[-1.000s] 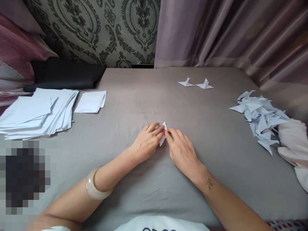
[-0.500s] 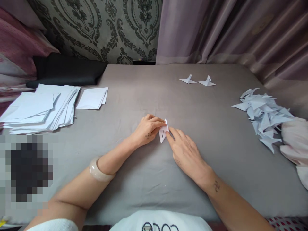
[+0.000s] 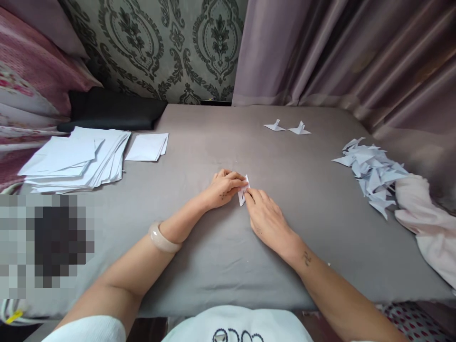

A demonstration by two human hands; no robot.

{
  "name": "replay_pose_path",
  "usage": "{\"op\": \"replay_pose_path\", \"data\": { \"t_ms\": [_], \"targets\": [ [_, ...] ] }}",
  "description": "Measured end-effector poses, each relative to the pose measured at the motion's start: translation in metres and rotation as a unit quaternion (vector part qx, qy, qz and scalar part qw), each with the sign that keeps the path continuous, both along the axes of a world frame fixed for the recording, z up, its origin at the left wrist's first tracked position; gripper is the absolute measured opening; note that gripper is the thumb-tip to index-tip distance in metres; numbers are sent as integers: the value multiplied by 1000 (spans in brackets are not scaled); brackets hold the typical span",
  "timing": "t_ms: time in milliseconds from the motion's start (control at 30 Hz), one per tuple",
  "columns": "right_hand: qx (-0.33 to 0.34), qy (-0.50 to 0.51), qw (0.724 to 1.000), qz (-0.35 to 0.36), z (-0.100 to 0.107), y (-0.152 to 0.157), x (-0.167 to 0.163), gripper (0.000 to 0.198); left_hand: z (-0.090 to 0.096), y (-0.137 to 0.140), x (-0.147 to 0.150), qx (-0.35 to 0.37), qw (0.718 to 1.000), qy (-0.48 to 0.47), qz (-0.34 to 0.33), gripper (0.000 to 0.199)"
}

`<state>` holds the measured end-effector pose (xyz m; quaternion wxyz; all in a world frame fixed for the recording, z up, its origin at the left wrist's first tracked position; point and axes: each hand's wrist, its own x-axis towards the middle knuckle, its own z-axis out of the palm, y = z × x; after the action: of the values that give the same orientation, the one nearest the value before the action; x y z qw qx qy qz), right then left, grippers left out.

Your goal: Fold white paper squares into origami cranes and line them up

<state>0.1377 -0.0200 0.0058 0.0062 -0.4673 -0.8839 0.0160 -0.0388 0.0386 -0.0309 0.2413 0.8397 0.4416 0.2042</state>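
A small piece of white folded paper (image 3: 242,198), narrow and pointed at both ends, lies on the grey cloth in front of me. My left hand (image 3: 226,188) presses on its upper left part, fingers together and partly covering it. From the right, my right hand (image 3: 268,214) holds its edge with thumb and fingertips close together. A dark slit or line runs along the paper's lower half. The fingers hide much of its middle.
Two folded paper birds (image 3: 299,128) stand at the back. A heap of paper birds (image 3: 374,172) lies at right beside a pale cloth (image 3: 420,204). At left are a big stack of white paper (image 3: 107,161), a smaller stack (image 3: 147,147) and a black folded item (image 3: 114,109).
The camera view has shifted a little. My right fingertips have slid slightly up and inward along the folded paper's edge, while my left hand stays on it.
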Motion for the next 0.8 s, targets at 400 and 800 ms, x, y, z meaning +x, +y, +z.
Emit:
{"op": "replay_pose_path", "data": {
  "t_ms": [400, 800],
  "targets": [
    [44, 27, 997, -59, -9, -29, -14, 33, -2, 5, -5, -28, 999, 23, -17, 33],
    [41, 53, 994, -88, -7, -39, -24, 37, 9, 13, -6, -60, 997, 37, -31, 36]
  ]
}}
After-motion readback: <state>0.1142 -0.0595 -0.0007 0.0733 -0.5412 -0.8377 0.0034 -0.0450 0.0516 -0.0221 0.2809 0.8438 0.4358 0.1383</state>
